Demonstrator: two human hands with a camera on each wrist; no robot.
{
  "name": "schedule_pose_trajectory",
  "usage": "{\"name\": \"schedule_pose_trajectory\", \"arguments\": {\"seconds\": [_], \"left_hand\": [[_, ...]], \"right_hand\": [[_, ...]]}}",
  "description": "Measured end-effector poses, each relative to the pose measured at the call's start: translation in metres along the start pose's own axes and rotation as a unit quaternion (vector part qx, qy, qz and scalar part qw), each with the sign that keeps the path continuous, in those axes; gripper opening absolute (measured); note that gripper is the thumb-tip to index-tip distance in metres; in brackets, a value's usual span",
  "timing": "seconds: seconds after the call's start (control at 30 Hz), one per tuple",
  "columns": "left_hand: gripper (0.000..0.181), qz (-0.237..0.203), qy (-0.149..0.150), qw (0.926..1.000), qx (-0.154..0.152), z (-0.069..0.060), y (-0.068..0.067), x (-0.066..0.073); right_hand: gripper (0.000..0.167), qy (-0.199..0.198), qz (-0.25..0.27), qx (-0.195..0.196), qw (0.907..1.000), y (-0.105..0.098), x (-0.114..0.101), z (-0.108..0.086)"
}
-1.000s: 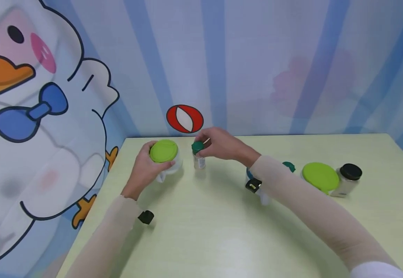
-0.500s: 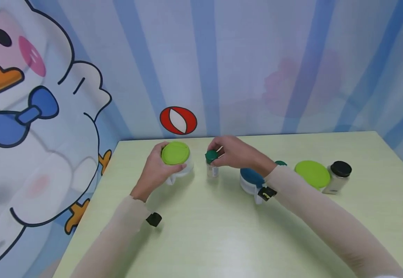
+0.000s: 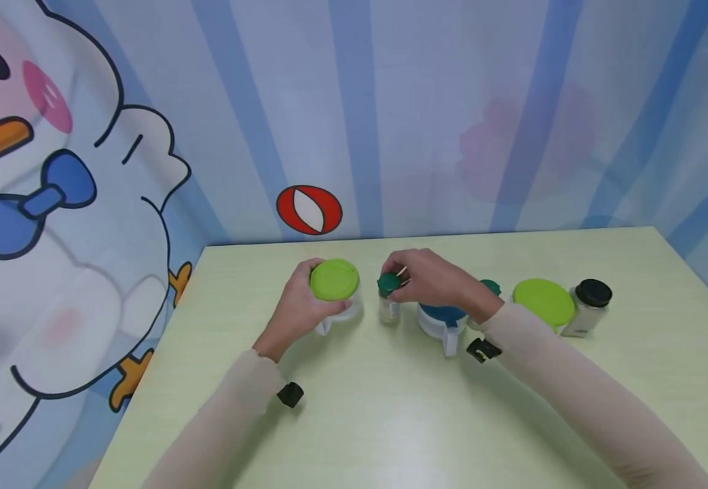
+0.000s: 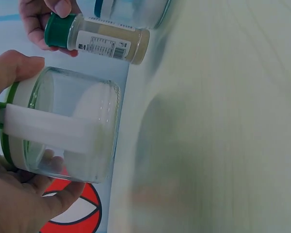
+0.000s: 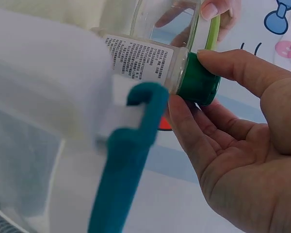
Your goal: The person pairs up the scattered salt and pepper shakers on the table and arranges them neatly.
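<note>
My left hand (image 3: 297, 307) grips a clear glass jar (image 4: 72, 124) with a lime green lid (image 3: 334, 280) and a white handle. Beside it, my right hand (image 3: 433, 280) pinches the dark green cap (image 5: 199, 80) of a small spice bottle (image 4: 109, 40). Pale powder shows inside this labelled bottle. In the head view the bottle stands upright between the held jar and a blue-lidded jar (image 3: 442, 326) with a white handle. The blue-lidded jar is partly hidden under my right hand. A shadow lies on the table, apart from the jar, in the left wrist view.
Right of the blue-lidded jar are another green-capped bottle (image 3: 491, 286), partly hidden, a lime-lidded container (image 3: 543, 302) and a black-capped bottle (image 3: 589, 309). My right sleeve passes in front of them. A printed cloth wall (image 3: 421, 136) rises behind the table (image 3: 378, 407).
Both hands have moved right with the lime-lidded jar and the spice bottle, closer to the blue-lidded jar. The head view has shifted slightly, and more of the blue-lidded jar shows.
</note>
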State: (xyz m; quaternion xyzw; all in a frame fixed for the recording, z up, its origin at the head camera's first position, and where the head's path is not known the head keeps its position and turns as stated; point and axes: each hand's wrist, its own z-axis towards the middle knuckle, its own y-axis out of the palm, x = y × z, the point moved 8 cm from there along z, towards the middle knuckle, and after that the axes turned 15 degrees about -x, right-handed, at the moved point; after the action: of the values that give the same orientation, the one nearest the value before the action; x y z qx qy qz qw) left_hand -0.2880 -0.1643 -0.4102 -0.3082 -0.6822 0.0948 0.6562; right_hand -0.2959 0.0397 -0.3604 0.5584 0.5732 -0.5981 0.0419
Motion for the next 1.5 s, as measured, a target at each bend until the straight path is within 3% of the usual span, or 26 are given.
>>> {"name": "schedule_pose_trajectory", "arguments": {"seconds": [0.3, 0.73, 1.07, 1.23, 1.5], "left_hand": [[0.088, 0.002, 0.015, 0.9998, -0.014, -0.002, 0.024, 0.003], [0.088, 0.006, 0.017, 0.9995, -0.026, -0.008, 0.049, 0.005], [0.088, 0.009, 0.008, 0.9995, -0.031, -0.008, 0.056, 0.008], [0.092, 0.002, -0.013, 0.9993, -0.036, -0.009, 0.057, 0.007], [0.100, -0.015, -0.029, 0.9977, -0.059, -0.010, 0.061, 0.001]], "right_hand": [[0.033, -0.004, -0.008, 0.003, 1.0000, 0.002, 0.013, -0.007], [0.033, -0.020, -0.027, 0.000, 0.9995, 0.008, 0.010, -0.010], [0.040, -0.009, -0.046, 0.013, 0.9988, 0.007, 0.009, -0.015], [0.042, -0.007, -0.048, 0.012, 0.9987, 0.008, 0.007, -0.015], [0.047, -0.010, -0.081, 0.022, 0.9965, 0.010, 0.006, -0.022]]}}
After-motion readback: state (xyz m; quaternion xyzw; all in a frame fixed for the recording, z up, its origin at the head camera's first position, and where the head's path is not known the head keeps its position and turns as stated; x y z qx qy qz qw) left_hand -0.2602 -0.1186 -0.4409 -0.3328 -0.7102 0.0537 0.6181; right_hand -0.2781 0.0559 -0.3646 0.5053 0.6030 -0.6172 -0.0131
